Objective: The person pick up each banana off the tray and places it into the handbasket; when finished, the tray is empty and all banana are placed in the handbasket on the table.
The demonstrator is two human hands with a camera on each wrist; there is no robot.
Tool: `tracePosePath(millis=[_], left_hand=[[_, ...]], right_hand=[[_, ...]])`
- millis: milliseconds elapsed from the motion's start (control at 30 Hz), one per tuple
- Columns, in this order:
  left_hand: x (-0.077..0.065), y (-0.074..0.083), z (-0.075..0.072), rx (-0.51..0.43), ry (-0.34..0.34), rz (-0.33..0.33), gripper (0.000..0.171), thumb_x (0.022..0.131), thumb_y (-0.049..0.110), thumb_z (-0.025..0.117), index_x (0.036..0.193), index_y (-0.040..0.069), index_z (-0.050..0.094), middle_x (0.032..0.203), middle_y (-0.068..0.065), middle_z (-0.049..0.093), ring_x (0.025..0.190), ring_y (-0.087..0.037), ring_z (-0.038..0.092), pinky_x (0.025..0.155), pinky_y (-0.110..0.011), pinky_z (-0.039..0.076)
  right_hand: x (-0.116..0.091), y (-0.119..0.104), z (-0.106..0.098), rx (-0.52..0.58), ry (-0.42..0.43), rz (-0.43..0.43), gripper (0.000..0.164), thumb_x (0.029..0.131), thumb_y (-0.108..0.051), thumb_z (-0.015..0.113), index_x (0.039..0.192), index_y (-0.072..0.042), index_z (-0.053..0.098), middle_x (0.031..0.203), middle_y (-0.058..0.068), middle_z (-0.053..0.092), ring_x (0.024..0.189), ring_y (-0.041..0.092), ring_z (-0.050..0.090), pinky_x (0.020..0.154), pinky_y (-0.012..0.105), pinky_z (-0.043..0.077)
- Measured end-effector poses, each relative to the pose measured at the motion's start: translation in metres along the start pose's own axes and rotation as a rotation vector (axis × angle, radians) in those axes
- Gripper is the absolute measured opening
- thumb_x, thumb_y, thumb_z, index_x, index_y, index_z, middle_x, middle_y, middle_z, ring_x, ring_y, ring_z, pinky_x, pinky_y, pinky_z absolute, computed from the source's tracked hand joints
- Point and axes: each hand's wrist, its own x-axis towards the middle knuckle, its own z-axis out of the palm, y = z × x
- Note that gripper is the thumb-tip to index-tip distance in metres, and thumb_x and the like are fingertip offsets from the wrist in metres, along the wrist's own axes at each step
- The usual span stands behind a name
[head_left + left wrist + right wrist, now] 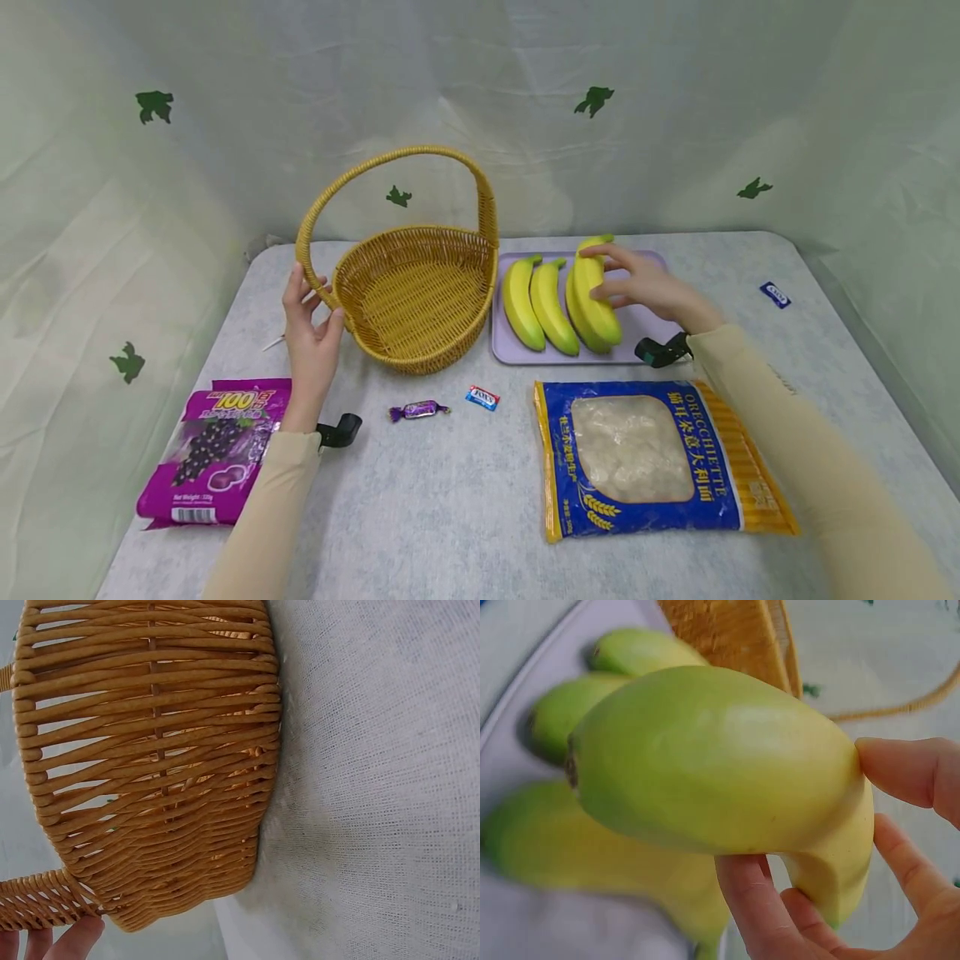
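My left hand (310, 342) grips the wicker basket (416, 358) at the foot of its tall arched handle (322, 204), on the left side. In the left wrist view, fingertips (79, 937) press against the woven handle base. The basket stands upright, with its bare woven floor showing. My right hand (648, 292) pinches a yellow-green banana (720, 757) between thumb and fingers. This banana is lifted above the lilac tray (637, 333), overlapping another banana (581, 321) in the head view. Two more bananas (522, 304) (552, 307) lie side by side on the tray, near the basket.
A blue and yellow bag of orecchiette (633, 458) lies at the front right, below the tray. At the left is a purple candy bag (213, 454). A purple-wrapped candy (418, 410) and a red-blue one (482, 397) lie before the basket; a dark blue one (775, 294) sits far right.
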Motion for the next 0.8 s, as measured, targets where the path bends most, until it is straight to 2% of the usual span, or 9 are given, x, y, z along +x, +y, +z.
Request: tracePosePath(millis=[233,600,700,800], left_hand=[[0.000,-0.001,0.000,0.025,-0.004,0.016,0.067,0.094,-0.008,0.050,0.149,0.012,0.017,0.135,-0.017,0.039,0.123,-0.040,0.042,0.089,-0.026,0.050],[0.000,-0.001,0.001,0.046,0.006,0.016,0.066,0.095,-0.006,0.049,0.149,0.013,0.016,0.136,-0.013,0.039,0.123,-0.033,0.043,0.089,-0.026,0.050],[0.000,-0.001,0.001,0.046,0.004,0.016,0.066,0.094,-0.007,0.049,0.149,0.013,0.016,0.135,-0.014,0.039,0.123,-0.034,0.043,0.088,-0.026,0.050],[0.000,-0.001,0.001,0.049,0.002,0.013,0.067,0.094,-0.006,0.050,0.149,0.012,0.016,0.135,-0.016,0.039,0.123,-0.035,0.043,0.088,-0.025,0.051]], right_hand=[[0.009,-0.023,0.023,0.005,-0.084,-0.068,0.062,0.088,-0.010,0.065,0.144,-0.016,0.040,0.146,0.017,0.025,0.132,0.034,0.027,0.091,0.051,0.048],[0.031,-0.058,0.068,-0.065,-0.236,-0.181,0.062,0.088,-0.016,0.066,0.145,-0.022,0.041,0.143,0.011,0.032,0.127,0.026,0.033,0.082,0.041,0.051],[0.038,-0.069,0.084,-0.091,-0.271,-0.195,0.063,0.088,-0.016,0.066,0.145,-0.021,0.041,0.138,0.013,0.035,0.116,0.025,0.042,0.080,0.040,0.052],[0.047,-0.078,0.099,-0.101,-0.294,-0.201,0.064,0.086,-0.015,0.067,0.145,-0.021,0.042,0.129,0.016,0.039,0.088,0.023,0.051,0.071,0.037,0.052]])
